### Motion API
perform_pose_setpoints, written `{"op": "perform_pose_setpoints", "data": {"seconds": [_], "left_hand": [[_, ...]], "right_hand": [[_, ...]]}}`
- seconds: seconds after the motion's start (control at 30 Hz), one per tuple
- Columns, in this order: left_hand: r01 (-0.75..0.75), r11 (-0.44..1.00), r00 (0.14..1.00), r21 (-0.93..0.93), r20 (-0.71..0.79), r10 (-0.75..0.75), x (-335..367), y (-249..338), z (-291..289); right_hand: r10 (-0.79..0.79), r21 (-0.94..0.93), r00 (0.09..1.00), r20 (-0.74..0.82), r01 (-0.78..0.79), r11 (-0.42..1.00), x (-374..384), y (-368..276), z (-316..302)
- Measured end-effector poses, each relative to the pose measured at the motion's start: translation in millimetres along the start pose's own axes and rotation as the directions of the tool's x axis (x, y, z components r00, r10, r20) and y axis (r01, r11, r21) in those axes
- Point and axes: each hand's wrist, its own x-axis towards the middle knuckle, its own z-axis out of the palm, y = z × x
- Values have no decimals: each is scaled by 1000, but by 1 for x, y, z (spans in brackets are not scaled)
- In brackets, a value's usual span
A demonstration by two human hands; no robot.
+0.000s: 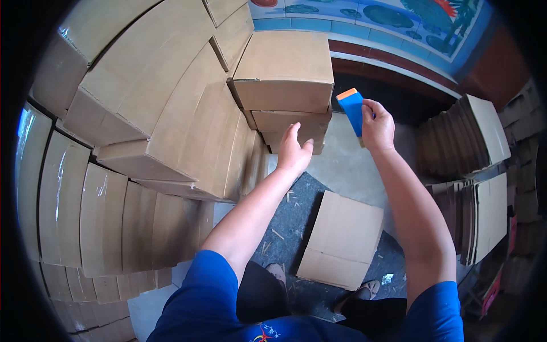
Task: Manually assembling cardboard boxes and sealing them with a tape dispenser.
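Observation:
My right hand [378, 126] is raised ahead of me, its fingers closed round a flat blue tool with an orange end [353, 111]. The orange end points up and to the left, and the exact kind of tool does not show. To the left, my left hand [295, 150] holds nothing. Its fingers are apart, in front of the lower box of a stack. A closed cardboard box [284, 60] tops that stack, with another cardboard box [296, 119] beneath it. Below my hands, a flat cardboard piece [342, 239] lies on the dark mat between my arms.
Large cardboard boxes [137, 74] are piled high along the left. At the right stand bundles of folded cardboard [456, 137]. The dark mat [285, 219] carries scattered scraps, and my feet are at its near side. A tiled, painted wall [364, 17] rises at the back.

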Motion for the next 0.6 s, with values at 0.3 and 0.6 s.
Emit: {"op": "perform_pose_setpoints", "data": {"seconds": [0.3, 0.6], "left_hand": [[-112, 928, 533, 356, 809, -247, -91, -37, 46], [-338, 849, 219, 406, 911, -348, -190, -30, 100]], "right_hand": [[378, 213, 876, 301, -448, 868, -154, 60, -134], [359, 298, 877, 318, -452, 841, -248, 88, -242]]}}
